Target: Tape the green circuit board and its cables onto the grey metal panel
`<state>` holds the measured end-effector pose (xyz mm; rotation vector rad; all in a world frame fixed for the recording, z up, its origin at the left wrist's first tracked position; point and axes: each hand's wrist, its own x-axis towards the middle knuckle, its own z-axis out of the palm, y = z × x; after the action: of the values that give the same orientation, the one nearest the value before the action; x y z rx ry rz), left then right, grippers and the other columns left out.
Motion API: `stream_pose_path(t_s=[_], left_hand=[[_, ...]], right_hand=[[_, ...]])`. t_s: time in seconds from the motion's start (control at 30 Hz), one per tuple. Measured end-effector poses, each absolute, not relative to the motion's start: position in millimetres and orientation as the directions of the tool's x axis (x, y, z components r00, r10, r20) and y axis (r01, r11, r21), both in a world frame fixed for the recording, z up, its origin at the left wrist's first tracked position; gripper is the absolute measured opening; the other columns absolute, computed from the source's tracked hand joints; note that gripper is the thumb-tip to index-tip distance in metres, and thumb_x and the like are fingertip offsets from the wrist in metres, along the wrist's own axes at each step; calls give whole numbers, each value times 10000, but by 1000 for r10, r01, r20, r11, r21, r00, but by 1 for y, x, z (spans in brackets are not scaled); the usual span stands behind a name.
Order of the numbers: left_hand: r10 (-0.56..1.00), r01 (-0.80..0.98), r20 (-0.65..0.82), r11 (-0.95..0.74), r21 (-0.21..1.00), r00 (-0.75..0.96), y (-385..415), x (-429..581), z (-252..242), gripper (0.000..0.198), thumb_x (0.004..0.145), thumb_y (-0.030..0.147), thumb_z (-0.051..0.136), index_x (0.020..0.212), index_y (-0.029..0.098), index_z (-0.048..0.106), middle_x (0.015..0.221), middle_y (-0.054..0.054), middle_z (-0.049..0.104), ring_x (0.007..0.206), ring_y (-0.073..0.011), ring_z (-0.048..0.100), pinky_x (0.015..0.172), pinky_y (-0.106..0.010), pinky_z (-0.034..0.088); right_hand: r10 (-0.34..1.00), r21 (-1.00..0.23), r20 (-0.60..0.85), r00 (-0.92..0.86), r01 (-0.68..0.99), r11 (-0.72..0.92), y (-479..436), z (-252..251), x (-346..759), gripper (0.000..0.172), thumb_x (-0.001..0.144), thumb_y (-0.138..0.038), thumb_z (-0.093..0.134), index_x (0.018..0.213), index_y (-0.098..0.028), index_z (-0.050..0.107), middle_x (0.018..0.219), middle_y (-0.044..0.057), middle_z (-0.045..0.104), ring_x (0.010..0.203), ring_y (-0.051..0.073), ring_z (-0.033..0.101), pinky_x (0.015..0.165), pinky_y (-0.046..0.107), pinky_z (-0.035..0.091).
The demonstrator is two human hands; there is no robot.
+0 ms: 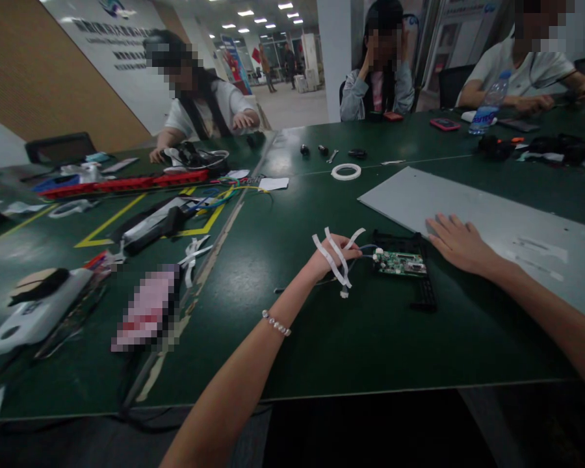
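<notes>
My left hand (pixel 332 257) is closed in a pinch on thin blue-grey wires (pixel 366 251) at the left side of a small green circuit board (pixel 400 263). White strips (pixel 330 255) lie across the back of that hand. The board rests on a black plastic frame (pixel 425 296) on the dark green table (pixel 322 351). My right hand (pixel 461 244) lies flat with its fingers spread at the near-left edge of a large pale panel (pixel 507 221), to the right of the board.
Beyond my hands lie a tape roll (pixel 346 171), a small wrench (pixel 332 156) and black parts. To the left are a phone-like pink item (pixel 146 309), a white device (pixel 39 309), a red strip (pixel 127 184) and cables. Several people sit across the table.
</notes>
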<state>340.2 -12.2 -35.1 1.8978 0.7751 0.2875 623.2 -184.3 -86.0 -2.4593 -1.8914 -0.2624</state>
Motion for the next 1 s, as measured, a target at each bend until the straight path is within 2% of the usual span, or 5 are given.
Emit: stream_pose_path(t_s=[0.3,0.5,0.63,0.8,1.0], left_hand=[[635,281,11,-357,891,773,-8,343,-47,110,834,263,513,796,171,559,706,-18,604,631,-122,559,575,-255,413],[651,294,-93,-207,933,753,-17,346,-40,149,925,313,388,851,198,446,547,51,475,468,-87,493,437,-201,332],[630,277,-108,-177,944,769,-21,343,-23,189,863,313,526,745,170,489,537,56,432,447,-60,431,427,-195,271],[517,373,-260,-126,919,816,-25,336,-8,374,746,364,682,540,172,436,460,58,383,396,-41,317,402,-217,187],[501,248,-268,107,963,823,-15,327,11,291,724,292,719,598,165,489,447,79,354,373,-18,290,359,-181,172]], right_hand=[[955,51,134,265,961,-273,-184,-84,620,670,942,-528,97,1444,-155,338,1493,150,302,1339,369,289,1008,578,321],[963,58,131,236,968,-246,-184,-85,621,703,931,-557,97,1439,-146,356,1499,144,294,1337,401,281,1024,580,312],[971,24,107,212,976,-216,-183,-86,621,713,925,-574,99,1464,-162,320,1520,128,255,1352,395,268,1065,562,288],[980,-25,96,176,984,-174,-183,-86,619,716,918,-593,136,1488,-181,268,1539,105,214,1375,388,227,1100,545,262],[991,-43,93,99,994,-95,-183,-85,610,709,916,-599,169,1504,-205,223,1553,78,163,1388,384,189,1111,546,255]])
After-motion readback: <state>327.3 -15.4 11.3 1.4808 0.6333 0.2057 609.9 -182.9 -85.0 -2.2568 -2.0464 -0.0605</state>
